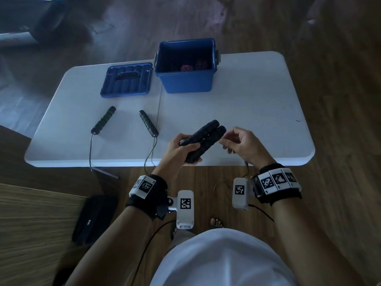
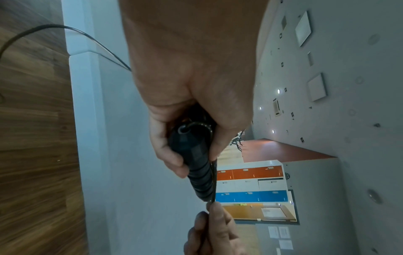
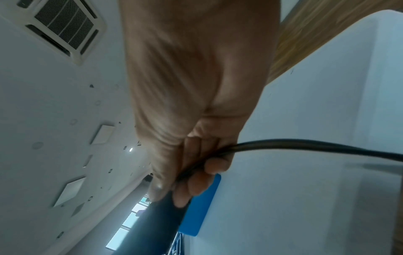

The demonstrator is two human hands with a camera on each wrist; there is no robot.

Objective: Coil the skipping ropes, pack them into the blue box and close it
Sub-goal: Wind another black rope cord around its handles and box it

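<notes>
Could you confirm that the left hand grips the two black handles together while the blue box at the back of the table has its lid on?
Not quite: the blue box is open, and its lid lies flat on the table to its left, as the head view shows. The rest holds: the left hand grips the two black handles together.

Two hands, one blue box (image 1: pixel 186 79), one blue lid (image 1: pixel 126 80). Four rope handles: two black handles (image 1: pixel 203 139) held together, two green-banded handles (image 1: pixel 104 120) lying apart on the surface (image 1: pixel 247 112) (the box's contents are too dim to count).
</notes>
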